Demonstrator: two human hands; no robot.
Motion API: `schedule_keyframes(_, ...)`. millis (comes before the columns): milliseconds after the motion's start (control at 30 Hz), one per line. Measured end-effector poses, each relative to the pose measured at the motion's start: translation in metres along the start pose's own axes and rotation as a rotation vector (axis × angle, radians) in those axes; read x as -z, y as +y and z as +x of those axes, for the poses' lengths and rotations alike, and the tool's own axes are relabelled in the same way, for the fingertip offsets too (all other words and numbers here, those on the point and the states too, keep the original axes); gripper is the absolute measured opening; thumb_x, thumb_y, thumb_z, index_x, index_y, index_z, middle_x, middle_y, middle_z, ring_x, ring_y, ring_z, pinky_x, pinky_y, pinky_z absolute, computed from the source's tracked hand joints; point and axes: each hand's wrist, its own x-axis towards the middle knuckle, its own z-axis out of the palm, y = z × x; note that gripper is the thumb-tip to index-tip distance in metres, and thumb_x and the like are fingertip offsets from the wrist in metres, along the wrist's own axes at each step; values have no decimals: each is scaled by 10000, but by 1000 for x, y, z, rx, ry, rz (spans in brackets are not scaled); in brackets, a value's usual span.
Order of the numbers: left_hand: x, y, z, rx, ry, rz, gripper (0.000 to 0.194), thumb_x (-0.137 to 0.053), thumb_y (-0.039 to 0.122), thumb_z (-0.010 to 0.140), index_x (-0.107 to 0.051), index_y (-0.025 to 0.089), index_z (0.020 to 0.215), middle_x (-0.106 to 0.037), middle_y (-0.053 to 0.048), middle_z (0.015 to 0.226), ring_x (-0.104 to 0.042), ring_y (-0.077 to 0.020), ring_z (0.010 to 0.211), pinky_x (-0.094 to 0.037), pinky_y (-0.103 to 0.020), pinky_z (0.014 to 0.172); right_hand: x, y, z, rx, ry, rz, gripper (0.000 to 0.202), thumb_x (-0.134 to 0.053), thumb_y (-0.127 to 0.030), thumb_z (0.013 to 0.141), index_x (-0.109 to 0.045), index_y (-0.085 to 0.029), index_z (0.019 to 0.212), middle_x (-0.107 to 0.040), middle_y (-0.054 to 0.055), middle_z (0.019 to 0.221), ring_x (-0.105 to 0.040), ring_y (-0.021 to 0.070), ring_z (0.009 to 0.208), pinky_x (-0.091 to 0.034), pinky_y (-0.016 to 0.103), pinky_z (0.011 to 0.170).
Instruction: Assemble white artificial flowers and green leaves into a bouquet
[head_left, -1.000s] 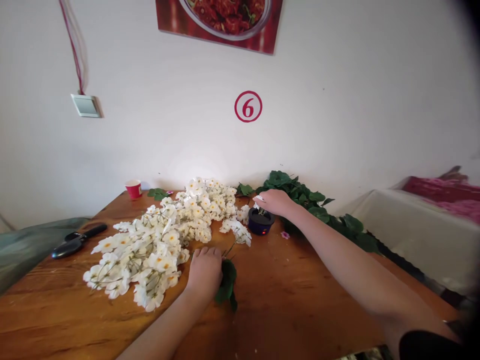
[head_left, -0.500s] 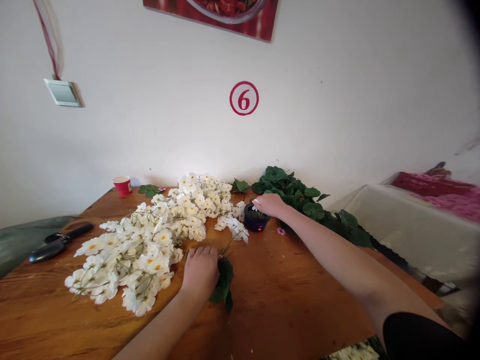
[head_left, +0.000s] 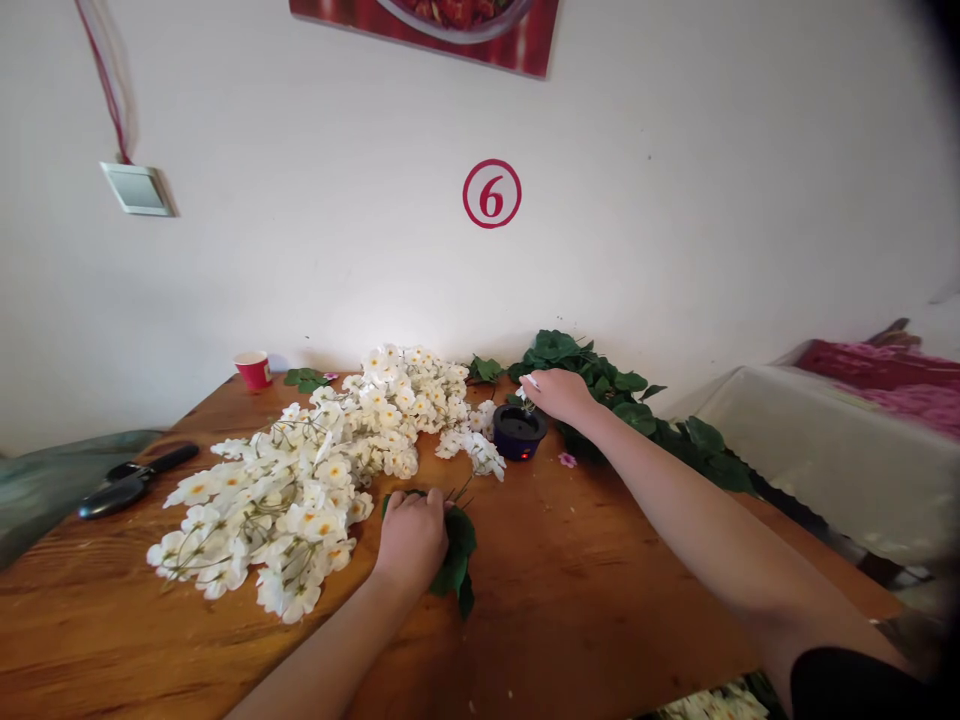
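Note:
My left hand (head_left: 412,540) is closed around green leaves (head_left: 459,550) low over the table, with thin dark stems poking out past its fingers. My right hand (head_left: 556,394) pinches a small white flower (head_left: 528,386) just above a round dark pot (head_left: 519,434) that has a red light on its front. White flowers with yellow centres (head_left: 300,490) lie in a long heap left of the pot. A smaller white bunch (head_left: 480,450) rests beside the pot. Dark green leaves (head_left: 577,360) are piled behind my right hand and forearm.
On the wooden table (head_left: 570,600) are a red paper cup (head_left: 253,372) at the back left, a black-handled tool (head_left: 135,478) at the left edge and a pink flower (head_left: 567,460) by the pot. A covered surface (head_left: 795,440) stands at the right.
My right hand has lifted slightly from the pot with the white flower, and more of the pot's dark inside shows. My left hand still holds the leaves. The view has shifted a little.

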Motion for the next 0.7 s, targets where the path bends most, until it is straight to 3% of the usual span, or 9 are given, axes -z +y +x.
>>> schedule_keyframes(133, -1, 1, 0, -4, -3, -45, 310, -354, 278, 962, -615, 158, 845, -688, -108, 736, -646, -256, 771, -340, -397, 786, 2, -12, -25, -84, 90, 137, 543, -207, -485, 976, -569, -190, 699, -607, 64, 653, -542, 181, 585, -256, 280, 504)
schedule_keyframes(267, 0, 1, 0, 10, -23, -103, 224, -447, 311, 909, -599, 184, 805, -674, -74, 728, -635, -239, 772, -347, -377, 776, -19, -41, -58, -107, 160, 557, 492, -319, -545, 922, -378, -219, 558, -404, -14, 497, -392, 141, 469, -186, 285, 476)
schedule_keyframes(467, 4, 2, -1, -21, -43, -158, 155, -514, 279, 828, -573, 202, 708, -654, -48, 684, -619, -220, 747, -345, -366, 769, -75, -78, -90, -135, -64, 1105, 458, -414, -574, 855, -263, -235, 588, -231, -66, 526, -255, 105, 488, -151, 260, 484)
schedule_keyframes(700, 6, 4, 0, -142, -101, -204, 160, -510, 257, 820, -552, 203, 675, -651, -29, 685, -590, -188, 707, -338, -356, 777, -109, -75, -100, -36, -218, 1324, 473, -478, -589, 830, -306, -226, 580, -261, -81, 515, -234, 94, 491, -156, 256, 499)
